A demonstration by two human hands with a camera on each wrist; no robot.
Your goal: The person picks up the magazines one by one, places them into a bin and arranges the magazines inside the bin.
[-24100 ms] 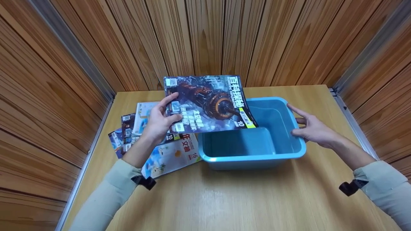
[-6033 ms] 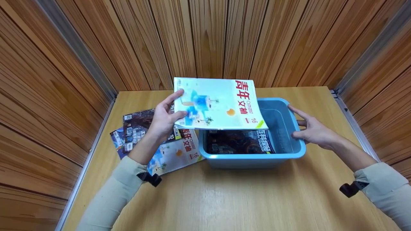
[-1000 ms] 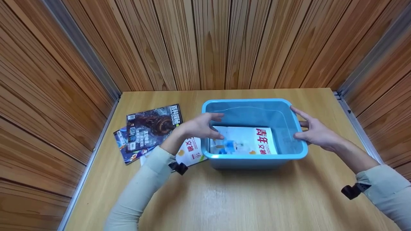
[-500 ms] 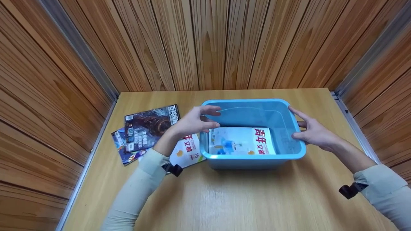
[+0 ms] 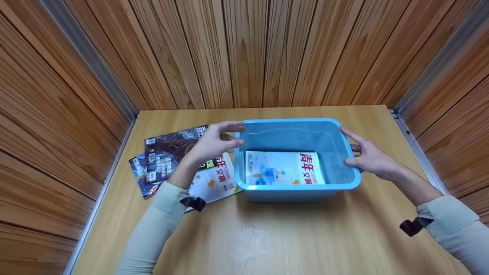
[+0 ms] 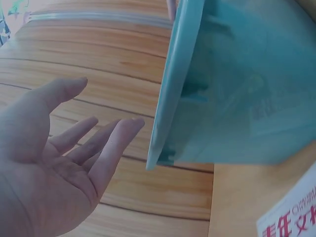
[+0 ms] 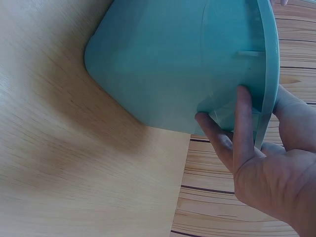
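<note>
Currently right hand (image 5: 368, 158) grips blue bin (image 5: 298, 191) rim; left hand (image 5: 214, 143) hovers beside it, fingers relaxed, holding nothing.

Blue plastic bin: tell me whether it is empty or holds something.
Not empty. The blue plastic bin holds a white magazine with red characters lying flat on its bottom; whether anything lies under that magazine cannot be told.

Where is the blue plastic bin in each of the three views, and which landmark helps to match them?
Head view: the blue plastic bin stands at centre on the wooden table, between both hands.
Left wrist view: the bin fills the upper right, beside the open left hand.
Right wrist view: the bin fills the top; the right hand holds its rim.
Shared landmark: the bin's rim.
</note>
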